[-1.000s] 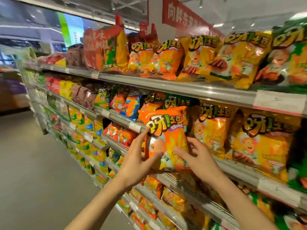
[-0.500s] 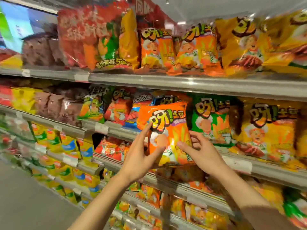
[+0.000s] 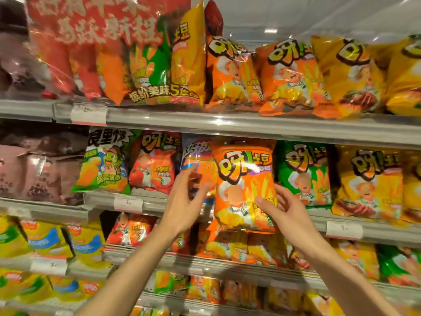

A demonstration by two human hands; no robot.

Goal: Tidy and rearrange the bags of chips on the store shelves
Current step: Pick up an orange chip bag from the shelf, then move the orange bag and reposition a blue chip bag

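Note:
An orange chip bag (image 3: 243, 179) stands upright in front of the second shelf (image 3: 382, 231), its bottom edge hanging below the shelf rail. My right hand (image 3: 288, 213) grips its lower right side, thumb on the front and fingers round the edge. Beside the bag's left edge, my left hand (image 3: 184, 201) is blurred, with loose, spread fingers in front of a blue bag (image 3: 196, 156); whether it touches the orange bag is unclear. A green bag (image 3: 303, 172) sits right of the orange one and a red bag (image 3: 155, 163) stands further left.
The top shelf (image 3: 227, 124) holds more orange bags (image 3: 289, 76), yellow bags and a large red multipack (image 3: 118, 53). Yellow bags (image 3: 369, 183) fill the second shelf at the right, brown bags (image 3: 41, 169) at the left. Lower shelves are packed with bags. Price tags (image 3: 344, 229) line the rails.
The view has moved closer and turned to the shelf. The orange bag has gone up and back toward the second shelf. My left hand's thumb has come off the bag's front.

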